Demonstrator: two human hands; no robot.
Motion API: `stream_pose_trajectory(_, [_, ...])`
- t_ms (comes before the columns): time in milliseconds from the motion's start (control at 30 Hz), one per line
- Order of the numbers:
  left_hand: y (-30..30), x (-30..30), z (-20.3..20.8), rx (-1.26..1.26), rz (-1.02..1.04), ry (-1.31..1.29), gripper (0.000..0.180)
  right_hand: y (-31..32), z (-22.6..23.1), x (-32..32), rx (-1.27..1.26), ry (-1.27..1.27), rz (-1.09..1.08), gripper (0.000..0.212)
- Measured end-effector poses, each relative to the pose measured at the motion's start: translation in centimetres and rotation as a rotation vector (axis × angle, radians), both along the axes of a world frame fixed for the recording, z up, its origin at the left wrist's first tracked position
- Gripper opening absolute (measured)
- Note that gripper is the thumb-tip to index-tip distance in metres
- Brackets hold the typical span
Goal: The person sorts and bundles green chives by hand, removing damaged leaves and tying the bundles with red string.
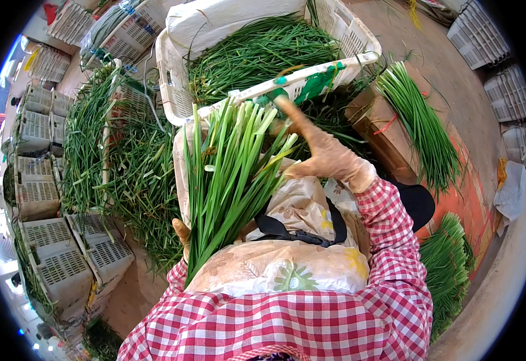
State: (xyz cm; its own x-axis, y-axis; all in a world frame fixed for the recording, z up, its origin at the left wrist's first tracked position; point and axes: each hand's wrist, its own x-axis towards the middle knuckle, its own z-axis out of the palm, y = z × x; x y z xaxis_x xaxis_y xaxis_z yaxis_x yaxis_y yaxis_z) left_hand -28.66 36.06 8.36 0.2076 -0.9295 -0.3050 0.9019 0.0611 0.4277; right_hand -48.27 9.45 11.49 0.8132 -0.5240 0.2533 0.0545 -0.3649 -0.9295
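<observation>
A loose bunch of garlic chives (233, 174) leans across my lap, its pale cut ends fanned out toward the far side. My left hand (182, 233), in a tan glove, is wrapped round the bunch's left edge low down; most of its fingers are hidden behind the leaves. To the right of the pale ends, my gloved right hand (326, 153) is raised with thumb and fingers spread, slightly blurred, with nothing seen in it. Beyond both hands stands a white plastic crate (368, 57) holding a heap of loose chives (263, 51).
A neat chive bundle (419, 126) lies on a cardboard box (365, 114) to the right. More bundled chives (446, 271) sit at the lower right. Scattered chives (142, 186) pile up on the left, beside stacked white crates (55, 256). Further crates (476, 36) stand far right.
</observation>
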Motion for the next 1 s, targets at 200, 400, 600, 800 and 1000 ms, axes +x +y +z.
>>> stream_pose_trajectory(200, [0.0,0.8,-0.1,0.011,-0.089,-0.028,0.094,-7.8,-3.4,-5.3,-0.455,0.128,-0.497,0.017])
stream_pose_trajectory(400, [0.5,1.6,0.1,0.024,-0.15,-0.068,0.095,-5.2,-2.1,-2.2,0.789,0.29,-0.13,0.063])
stream_pose_trajectory(600, [1.8,2.1,-1.3,0.02,-0.22,-0.083,0.096,-2.0,2.0,1.3,0.355,0.234,-0.133,0.025])
stream_pose_trajectory(800, [4.7,4.7,-3.6,0.045,-0.259,-0.004,0.08,-10.6,1.2,-6.1,-0.974,0.445,-1.133,0.026])
stream_pose_trajectory(1000, [1.7,4.0,0.0,0.26,-0.319,-0.297,0.078,-2.4,6.1,0.3,0.165,-0.04,-0.551,0.031])
